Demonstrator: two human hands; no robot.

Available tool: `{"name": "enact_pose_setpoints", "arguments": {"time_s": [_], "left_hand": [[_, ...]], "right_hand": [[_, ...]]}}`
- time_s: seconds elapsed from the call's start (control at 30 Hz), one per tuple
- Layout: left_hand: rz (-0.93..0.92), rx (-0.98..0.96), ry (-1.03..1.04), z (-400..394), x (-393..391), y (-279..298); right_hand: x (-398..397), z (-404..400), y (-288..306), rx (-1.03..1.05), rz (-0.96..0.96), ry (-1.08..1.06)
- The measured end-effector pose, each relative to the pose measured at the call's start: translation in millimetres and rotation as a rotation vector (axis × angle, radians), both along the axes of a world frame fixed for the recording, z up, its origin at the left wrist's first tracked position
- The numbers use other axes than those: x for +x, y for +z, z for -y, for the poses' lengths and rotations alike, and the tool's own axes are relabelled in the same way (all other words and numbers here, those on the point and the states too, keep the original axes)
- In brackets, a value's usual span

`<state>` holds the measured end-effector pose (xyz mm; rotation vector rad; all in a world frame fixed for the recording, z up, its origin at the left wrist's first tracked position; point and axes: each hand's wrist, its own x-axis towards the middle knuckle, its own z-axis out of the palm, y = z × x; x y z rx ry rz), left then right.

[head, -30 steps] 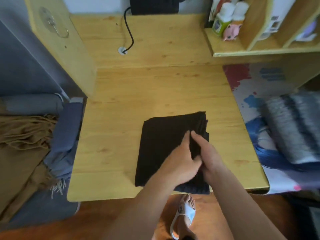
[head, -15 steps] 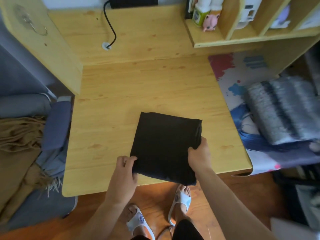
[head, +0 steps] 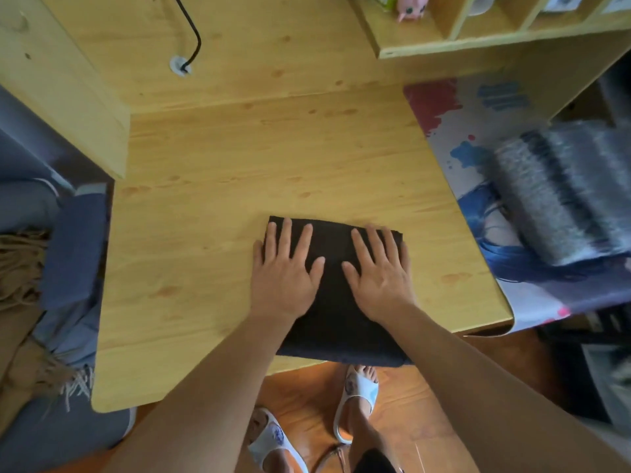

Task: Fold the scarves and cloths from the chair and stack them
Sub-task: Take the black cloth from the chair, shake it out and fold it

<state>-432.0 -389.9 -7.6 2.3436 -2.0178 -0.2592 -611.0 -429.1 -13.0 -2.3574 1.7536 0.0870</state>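
Observation:
A folded black cloth (head: 336, 322) lies on the wooden desk (head: 211, 213), its near edge hanging slightly past the desk's front edge. My left hand (head: 285, 271) lies flat on the cloth's left half with fingers spread. My right hand (head: 379, 271) presses flat on its right half, fingers straight. A folded grey striped scarf (head: 560, 192) rests on the printed desk mat (head: 471, 131) at the right. On the chair at the left lie a blue cloth (head: 73, 247) and a tan fringed scarf (head: 17, 268).
A shelf unit (head: 478, 42) with a pink figurine (head: 411, 5) stands at the back right. A black cable (head: 191, 32) runs into a hole in the desk at the back. A wooden side panel (head: 58, 87) rises at the left. My feet in white slippers (head: 356, 404) stand below the desk edge.
Both hands let go of the black cloth's near corners and moved up to lie flat on top of it. The cloth now looks narrower front to back.

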Motion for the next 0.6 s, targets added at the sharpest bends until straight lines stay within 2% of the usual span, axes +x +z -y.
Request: {"name": "enact_pose_setpoints", "arguments": {"time_s": [0.07,0.17,0.23,0.27,0.33,0.37,0.47,0.53,0.6], "left_hand": [[0.025,0.003,-0.014,6.1,12.0,-17.4],[0.04,0.003,-0.276,22.0,25.9,-14.9],[0.118,0.02,-0.446,42.6,38.4,-8.5],[0.201,0.038,-0.448,52.7,40.6,-0.8],[0.331,0.044,-0.269,54.4,30.5,18.9],[0.302,0.014,-0.17,42.3,20.0,29.2],[0.009,-0.067,-0.042,-48.2,-10.9,39.3],[-0.068,0.072,0.08,-120.8,-10.9,29.0],[-0.122,0.207,0.323,-175.8,-5.0,21.5]], "right_hand": [[-4.8,-5.3,-10.1,-0.01,0.012,-0.064],[-0.6,-22.7,-9.0,-0.016,0.011,-0.144],[0.1,-40.7,-3.7,0.02,-0.021,-0.186],[-1.0,-50.2,0.2,0.047,-0.039,-0.201],[-5.0,-67.0,11.4,0.09,-0.071,-0.224],[-6.9,-74.0,17.0,0.11,-0.09,-0.238],[-17.3,-95.4,34.3,0.119,-0.079,-0.271],[-28.7,-109.2,43.9,0.153,0.066,-0.326],[-41.5,-122.1,44.0,0.249,0.283,-0.46]]}}
